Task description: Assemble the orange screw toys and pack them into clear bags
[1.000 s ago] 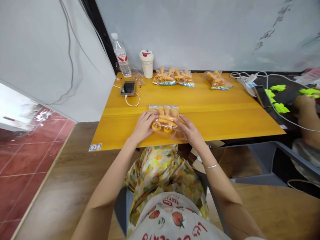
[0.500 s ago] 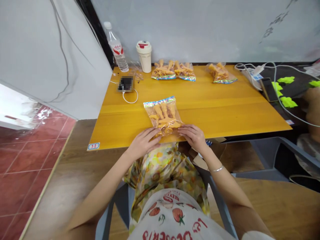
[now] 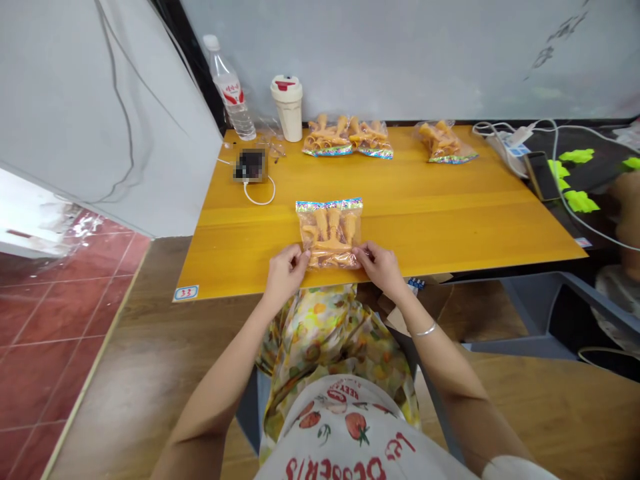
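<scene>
A clear plastic bag [image 3: 331, 233] with a shiny patterned top strip lies near the front edge of the yellow table [image 3: 450, 227]; orange plastic pieces fill it. My left hand [image 3: 287, 272] pinches its lower left side between thumb and curled fingers. At the lower right side, my right hand [image 3: 381, 268] pinches the bag the same way. Two similar bags [image 3: 327, 137] [image 3: 371, 139] lie side by side at the back of the table, and another bag [image 3: 443, 141] lies farther right.
Along the back left stand a water bottle [image 3: 233, 93] and a white cup [image 3: 289, 110], with a cabled device [image 3: 250, 165] before them. On the right are a power strip [image 3: 510, 143], a phone [image 3: 541, 177], green pieces [image 3: 580, 201] and another person's arm [image 3: 629, 210].
The bag has straightened and shifted slightly right. My fingers, earlier spread along its lower part, have curled into pinches at its two sides.
</scene>
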The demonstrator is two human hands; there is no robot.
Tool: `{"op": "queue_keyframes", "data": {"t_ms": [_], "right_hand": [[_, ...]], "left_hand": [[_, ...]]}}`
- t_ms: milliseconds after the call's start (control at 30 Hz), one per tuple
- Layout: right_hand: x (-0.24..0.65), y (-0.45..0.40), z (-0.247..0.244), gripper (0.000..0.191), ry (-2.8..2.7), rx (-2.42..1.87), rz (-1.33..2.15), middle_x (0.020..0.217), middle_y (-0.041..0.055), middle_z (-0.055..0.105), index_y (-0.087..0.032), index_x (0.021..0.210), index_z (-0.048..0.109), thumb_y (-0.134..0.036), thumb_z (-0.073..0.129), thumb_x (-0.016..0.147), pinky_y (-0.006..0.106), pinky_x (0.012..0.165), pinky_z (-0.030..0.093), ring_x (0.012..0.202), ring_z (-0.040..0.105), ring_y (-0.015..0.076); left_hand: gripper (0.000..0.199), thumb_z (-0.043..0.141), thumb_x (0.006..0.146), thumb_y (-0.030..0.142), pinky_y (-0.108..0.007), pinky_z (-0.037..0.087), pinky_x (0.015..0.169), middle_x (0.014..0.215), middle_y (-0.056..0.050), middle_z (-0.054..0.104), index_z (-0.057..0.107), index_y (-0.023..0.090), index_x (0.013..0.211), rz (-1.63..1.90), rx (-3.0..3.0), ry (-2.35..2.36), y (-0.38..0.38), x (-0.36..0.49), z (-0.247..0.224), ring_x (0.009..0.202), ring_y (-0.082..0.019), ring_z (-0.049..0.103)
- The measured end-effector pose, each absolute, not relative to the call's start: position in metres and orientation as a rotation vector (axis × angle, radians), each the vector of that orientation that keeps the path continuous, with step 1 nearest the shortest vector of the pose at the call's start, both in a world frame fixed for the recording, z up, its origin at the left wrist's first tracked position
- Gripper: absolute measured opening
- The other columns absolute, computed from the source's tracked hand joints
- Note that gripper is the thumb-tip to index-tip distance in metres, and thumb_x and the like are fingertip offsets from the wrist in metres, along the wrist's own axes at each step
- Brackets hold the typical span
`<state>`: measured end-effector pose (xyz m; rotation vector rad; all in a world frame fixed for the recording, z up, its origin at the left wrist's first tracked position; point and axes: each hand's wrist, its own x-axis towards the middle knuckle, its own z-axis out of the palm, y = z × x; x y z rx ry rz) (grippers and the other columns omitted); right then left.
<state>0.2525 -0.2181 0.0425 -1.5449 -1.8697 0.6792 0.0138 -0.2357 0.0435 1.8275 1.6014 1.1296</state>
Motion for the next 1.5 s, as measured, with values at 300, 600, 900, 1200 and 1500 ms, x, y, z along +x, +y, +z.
{"op": "queue_keyframes", "data": {"t_ms": [300,600,900,1200,1500], "right_hand": [[0.259,-0.206,0.042,0.030,-1.639,-1.369,1.245,0.059,-0.0056,0.065,-0.026,0.090,0.043,-0.049,0.062,0.086,0.028,0.060,0.046,0.055,0.063,0.0169],[0.258,-0.196,0.049,0.036,-1.384,-1.263,1.545,0.050,-0.0108,0.058,-0.026,0.085,0.040,-0.039,0.071,0.073,0.022,0.051,0.041,0.045,0.052,0.0110],[0.260,-0.209,0.058,0.034,-1.141,-1.137,1.647,0.062,-0.0053,0.057,-0.023,0.091,0.054,-0.043,0.074,0.073,0.024,0.051,0.045,0.050,0.052,0.0111],[0.280,-0.205,0.079,0.062,-2.159,-0.741,0.371,0.141,0.0172,0.057,-0.025,0.135,0.049,-0.061,0.063,0.087,0.053,0.110,0.043,0.135,0.051,0.0305],[0.265,-0.184,0.072,0.049,-1.679,-1.192,0.692,0.062,0.0019,0.059,-0.022,0.068,0.056,-0.062,0.046,0.095,0.030,0.058,0.049,0.061,0.058,0.0171]], "left_hand": [[0.037,0.054,0.088,0.036,-0.028,0.036,0.067,0.058,0.003,0.042,0.038,0.021,0.059,0.857,1.842,1.665,-0.223,0.001,0.044,0.067,-0.016,0.045],[0.029,0.058,0.093,0.025,-0.049,0.039,0.110,0.128,-0.012,0.065,0.058,0.024,0.122,1.262,2.756,1.353,-0.261,0.024,0.029,0.127,-0.028,0.056],[0.065,0.049,0.095,0.011,-0.043,0.057,0.092,0.147,-0.012,0.055,0.037,0.038,0.153,1.030,3.014,1.428,-0.234,0.024,0.050,0.117,-0.029,0.066],[0.043,0.050,0.098,0.019,-0.035,0.054,0.105,0.133,-0.012,0.066,0.050,0.023,0.141,1.271,2.768,1.105,-0.220,0.024,0.075,0.123,-0.022,0.064],[0.046,0.069,0.080,0.062,-0.024,0.053,0.061,0.078,0.000,0.065,0.053,0.021,0.089,1.523,1.610,1.210,-0.189,0.061,0.077,0.067,-0.013,0.064]]}}
